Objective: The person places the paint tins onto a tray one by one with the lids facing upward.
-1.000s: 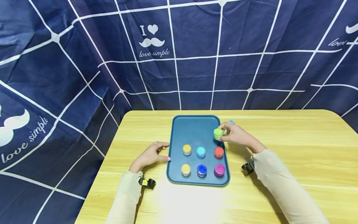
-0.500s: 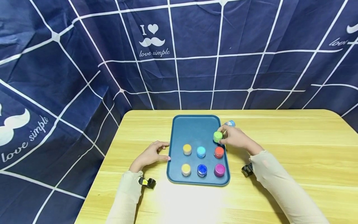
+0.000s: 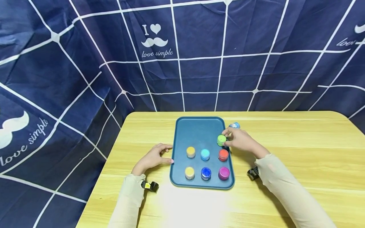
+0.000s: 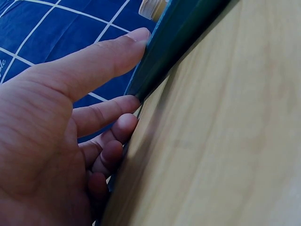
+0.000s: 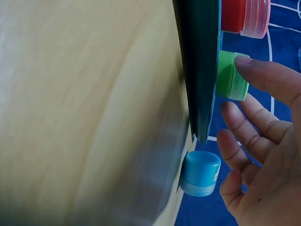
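Observation:
My right hand (image 3: 241, 139) pinches a small green-lidded jar (image 3: 220, 140) between thumb and fingers over the right side of a dark blue tray (image 3: 196, 131). In the right wrist view, the thumb lies on the green jar, whose base appears at the tray's surface. Inside the tray, a red jar (image 3: 223, 155) sits just nearer than the green one. At the tray's left edge, my left hand (image 3: 151, 158) rests with thumb and index finger touching the rim; the left wrist view shows the other fingers loosely bent beside it.
Yellow (image 3: 190, 152), light blue (image 3: 205, 154), pale yellow (image 3: 189, 173), dark blue (image 3: 206, 173) and magenta (image 3: 223, 173) jars stand in the tray. Another blue jar (image 3: 234, 125) is on the wooden table (image 3: 299, 142), beyond my right hand. A patterned navy cloth (image 3: 199, 76) hangs behind.
My right hand has brought the green jar slightly down and nearer, into line behind the red jar. The left hand has stayed put.

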The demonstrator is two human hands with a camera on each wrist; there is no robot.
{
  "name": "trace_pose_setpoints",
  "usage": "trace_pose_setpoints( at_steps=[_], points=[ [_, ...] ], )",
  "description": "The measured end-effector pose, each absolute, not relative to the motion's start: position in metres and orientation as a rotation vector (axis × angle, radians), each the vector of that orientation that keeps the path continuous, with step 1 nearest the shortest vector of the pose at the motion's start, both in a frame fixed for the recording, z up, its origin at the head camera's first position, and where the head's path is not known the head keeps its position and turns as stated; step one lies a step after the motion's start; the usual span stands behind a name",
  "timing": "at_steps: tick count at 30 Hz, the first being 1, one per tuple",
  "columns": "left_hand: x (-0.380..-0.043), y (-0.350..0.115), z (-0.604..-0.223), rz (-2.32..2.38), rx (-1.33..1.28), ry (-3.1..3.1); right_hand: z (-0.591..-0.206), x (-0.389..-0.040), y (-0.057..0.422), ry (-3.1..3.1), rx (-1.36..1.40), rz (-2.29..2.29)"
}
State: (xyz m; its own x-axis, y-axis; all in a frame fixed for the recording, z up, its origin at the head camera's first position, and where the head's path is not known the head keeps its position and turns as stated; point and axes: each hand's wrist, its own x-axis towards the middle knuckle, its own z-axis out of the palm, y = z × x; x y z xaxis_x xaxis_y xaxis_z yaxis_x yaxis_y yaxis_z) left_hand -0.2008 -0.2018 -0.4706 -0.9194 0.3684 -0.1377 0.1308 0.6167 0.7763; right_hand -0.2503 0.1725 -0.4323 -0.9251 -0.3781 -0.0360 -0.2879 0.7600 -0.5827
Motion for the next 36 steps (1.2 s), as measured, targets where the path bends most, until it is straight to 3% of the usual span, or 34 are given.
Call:
trace_pose_setpoints(
  at_steps=[23,36],
  points=[
    [-0.199,-0.206,-0.472,1.18,0.388,2.554,-0.393,-0.276,0.198,2.769,-0.694,-1.005],
    [-0.201,-0.203,-0.469,1.185,0.393,2.565,-0.404,-0.29,0.214,2.779,-0.573,-0.839]
  ],
)
